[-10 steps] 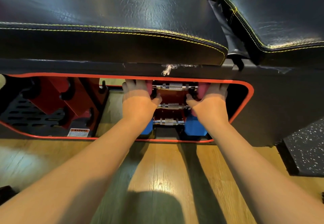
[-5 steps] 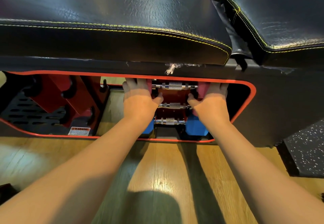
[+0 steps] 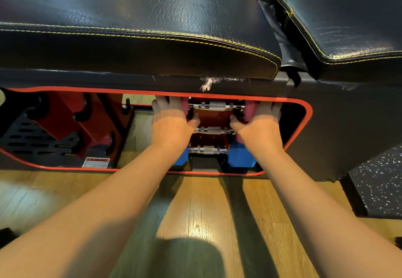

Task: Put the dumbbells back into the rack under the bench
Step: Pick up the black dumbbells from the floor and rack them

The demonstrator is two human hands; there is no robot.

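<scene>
A red rack under the black bench holds three dumbbells stacked one above another. The top pink dumbbell and the middle pink dumbbell have chrome handles. A blue dumbbell lies lowest. My left hand covers the left pink heads, thumb hooked in beside the middle handle. On the other side my right hand covers the right pink heads in the same way. Both hands grip the middle dumbbell by its ends, and those heads are mostly hidden.
A second red rack with bare notches stands to the left inside the orange-edged opening, above a black perforated plate and a warning label. Wooden floor lies in front. A speckled rubber mat is at the right.
</scene>
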